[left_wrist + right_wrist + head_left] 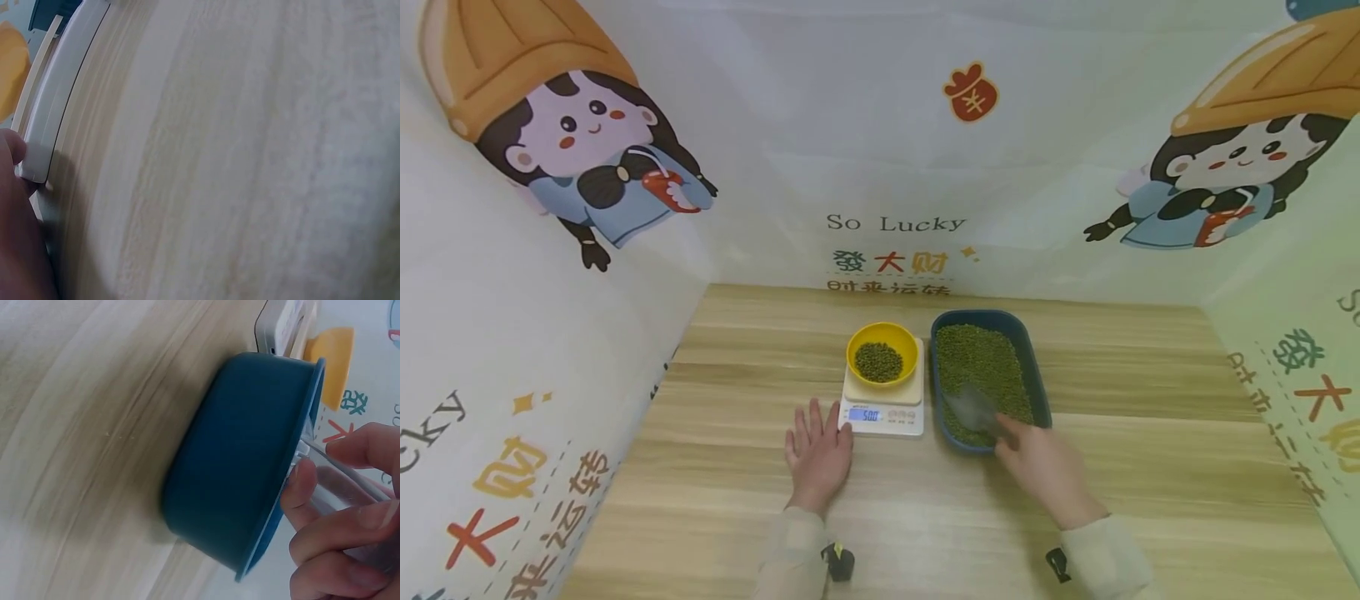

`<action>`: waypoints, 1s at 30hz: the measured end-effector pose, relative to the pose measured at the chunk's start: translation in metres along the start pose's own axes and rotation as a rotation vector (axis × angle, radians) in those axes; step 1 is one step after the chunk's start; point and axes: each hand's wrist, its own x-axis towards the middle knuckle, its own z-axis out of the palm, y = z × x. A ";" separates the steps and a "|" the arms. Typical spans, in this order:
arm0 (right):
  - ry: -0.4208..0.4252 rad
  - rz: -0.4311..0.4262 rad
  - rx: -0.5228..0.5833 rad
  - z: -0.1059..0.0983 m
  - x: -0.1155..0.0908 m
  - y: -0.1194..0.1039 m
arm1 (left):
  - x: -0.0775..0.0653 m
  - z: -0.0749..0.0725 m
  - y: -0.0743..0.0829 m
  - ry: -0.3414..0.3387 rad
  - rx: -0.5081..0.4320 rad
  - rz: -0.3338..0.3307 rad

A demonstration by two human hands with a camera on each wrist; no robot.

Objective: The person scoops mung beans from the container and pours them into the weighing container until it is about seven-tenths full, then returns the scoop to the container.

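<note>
A white kitchen scale [917,423] carries a yellow bowl [908,350] with small green beans [878,363] in it; its lit display seems to read 50.0. My left hand [820,462] lies on the table with fingers spread, thumb against the scale's near left corner, and the left wrist view shows that thumb [15,147] at the scale's edge [47,119]. Right of the scale stands a blue tub [1039,396] of the same beans [981,354]. My right hand [1048,471] grips a clear scoop [973,408], its bowl low over the beans at the tub's near side. Whether it holds beans I cannot tell.
Everything stands on a wood-grain table [760,358]. Printed white cloth [775,150] with cartoon figures and lettering hangs behind and on both sides. The tub's wall [231,450] rises close to the right hand; scale and tub stand nearly side by side.
</note>
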 end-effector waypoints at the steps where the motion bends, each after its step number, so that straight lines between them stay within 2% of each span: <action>1: 0.001 -0.003 -0.004 0.000 0.001 -0.001 | 0.000 0.000 0.000 0.001 -0.001 -0.001; 8: 0.024 -0.029 -0.041 0.002 0.009 -0.008 | -0.002 -0.001 -0.003 -0.004 0.011 -0.003; 18: 0.072 -0.031 -0.028 0.016 0.023 0.005 | -0.001 -0.001 -0.004 0.008 0.004 -0.003; 23: 0.107 -0.022 0.003 0.021 0.023 0.011 | 0.003 0.001 -0.003 0.015 0.010 0.007; 30: 0.126 -0.012 -0.011 0.025 0.022 0.012 | 0.003 0.003 -0.001 0.026 0.003 0.008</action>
